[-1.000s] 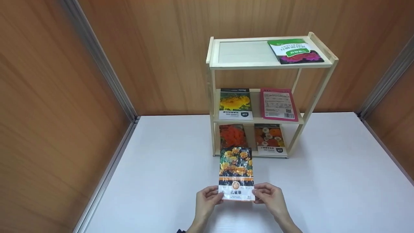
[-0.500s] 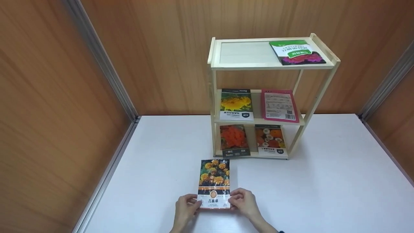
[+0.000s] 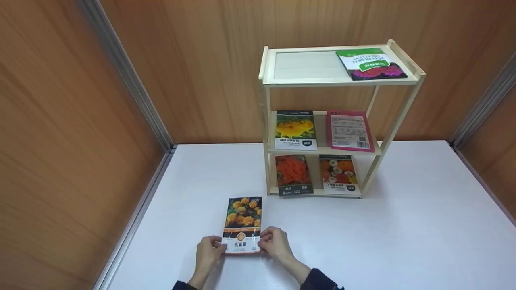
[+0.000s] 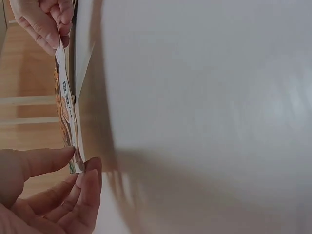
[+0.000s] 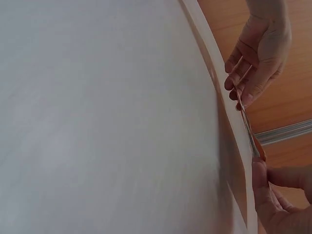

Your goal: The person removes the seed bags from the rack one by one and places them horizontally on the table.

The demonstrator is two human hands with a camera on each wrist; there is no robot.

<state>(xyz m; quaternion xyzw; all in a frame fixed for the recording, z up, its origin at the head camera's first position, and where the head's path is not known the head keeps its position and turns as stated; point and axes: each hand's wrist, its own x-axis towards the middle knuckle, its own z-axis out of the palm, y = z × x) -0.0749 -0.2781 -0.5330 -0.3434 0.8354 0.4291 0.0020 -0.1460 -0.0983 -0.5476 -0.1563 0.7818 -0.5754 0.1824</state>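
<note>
A seed packet (image 3: pixel 242 221) printed with orange marigolds is held by its near end, low over the white table (image 3: pixel 403 225). My left hand (image 3: pixel 219 246) pinches its near left corner and my right hand (image 3: pixel 264 241) pinches its near right corner. The left wrist view shows the packet (image 4: pixel 66 112) edge-on between my left hand (image 4: pixel 80 165) at the bottom and my right hand (image 4: pixel 51 39) at the top. In the right wrist view the packet (image 5: pixel 248 127) runs from my right hand (image 5: pixel 261 163) up to my left hand (image 5: pixel 239 92).
A pale wooden three-tier shelf (image 3: pixel 266 117) stands at the back of the table against the wood wall. It holds a green packet (image 3: pixel 371 64) on top, a yellow-flower packet (image 3: pixel 295 129) and a pink packet (image 3: pixel 349 131) in the middle, and two orange ones (image 3: pixel 293 175) below.
Both hands have carried the marigold packet to the left and nearer to me, away from the shelf front. The grip on its near corners is unchanged.
</note>
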